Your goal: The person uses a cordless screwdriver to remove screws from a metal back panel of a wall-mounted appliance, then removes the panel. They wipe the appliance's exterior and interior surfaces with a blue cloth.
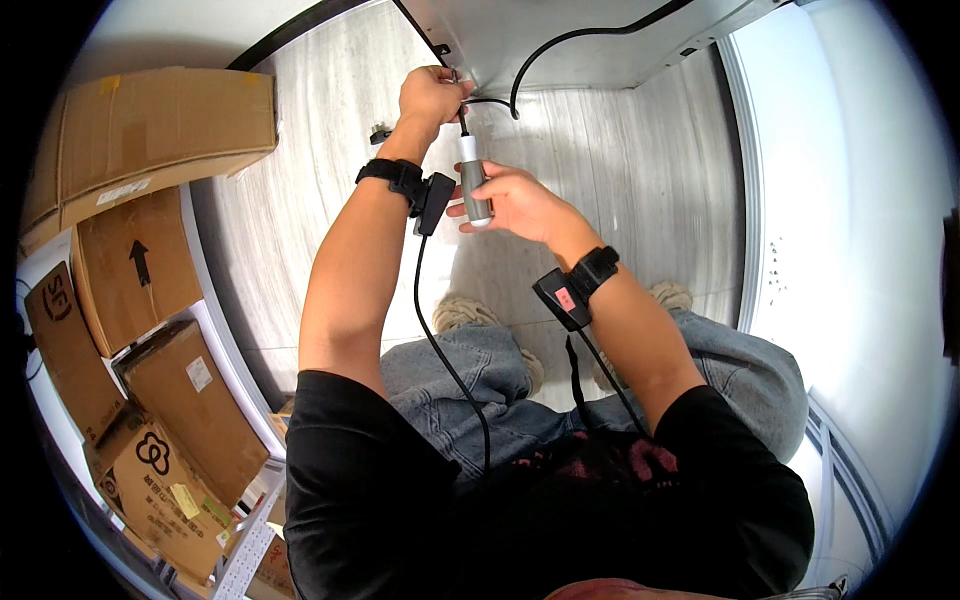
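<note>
Gripping a screwdriver with a grey-and-white plastic handle [473,180], the right hand [515,200] is curling its fingers around the grip, the dark shaft pointing up toward the edge of a pale grey metal panel [560,40]. Left hand [432,97] is closing into a pinch at that panel edge, right at the shaft tip; what sits between the fingertips is too small to tell. A thin black cable [560,45] is looping across the panel and touching the left fingers. Brown cardboard boxes [150,130] are standing stacked well apart on the person's left, on the pale wood-grain floor [640,180].
</note>
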The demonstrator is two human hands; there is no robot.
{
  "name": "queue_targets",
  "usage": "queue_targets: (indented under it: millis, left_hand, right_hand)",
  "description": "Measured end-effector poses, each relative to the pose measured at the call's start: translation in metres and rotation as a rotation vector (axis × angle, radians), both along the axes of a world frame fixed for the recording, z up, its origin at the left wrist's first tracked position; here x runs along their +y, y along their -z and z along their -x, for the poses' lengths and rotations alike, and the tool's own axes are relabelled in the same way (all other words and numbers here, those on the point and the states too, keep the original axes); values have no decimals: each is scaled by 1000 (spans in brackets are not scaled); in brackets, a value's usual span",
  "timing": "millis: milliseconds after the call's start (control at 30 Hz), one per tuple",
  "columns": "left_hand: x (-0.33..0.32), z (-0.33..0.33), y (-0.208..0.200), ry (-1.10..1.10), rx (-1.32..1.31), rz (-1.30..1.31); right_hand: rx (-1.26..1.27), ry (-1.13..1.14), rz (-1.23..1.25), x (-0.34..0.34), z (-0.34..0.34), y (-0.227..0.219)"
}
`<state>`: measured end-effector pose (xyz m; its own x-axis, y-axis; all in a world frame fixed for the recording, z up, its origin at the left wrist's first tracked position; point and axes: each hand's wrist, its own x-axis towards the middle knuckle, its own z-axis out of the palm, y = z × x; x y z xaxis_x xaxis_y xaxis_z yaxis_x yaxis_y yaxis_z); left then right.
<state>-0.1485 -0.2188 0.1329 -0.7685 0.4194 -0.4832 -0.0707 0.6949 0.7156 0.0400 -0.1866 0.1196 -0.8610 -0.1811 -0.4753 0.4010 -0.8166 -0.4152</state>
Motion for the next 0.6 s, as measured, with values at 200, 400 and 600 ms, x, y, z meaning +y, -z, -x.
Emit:
queue_targets:
  millis: [200,400,600]
  left_hand:
    - [3,-2,-7,-24,-47,-31]
    - [0,-1,-4,-7,-4,1]
    - [0,2,-4,-5,-57,-34]
  right_hand:
    - [-77,-2,-461,-8,6,-6]
    - [-35,40,-179,-9,5,0]
    - [-27,-3,-304,-1,3,3]
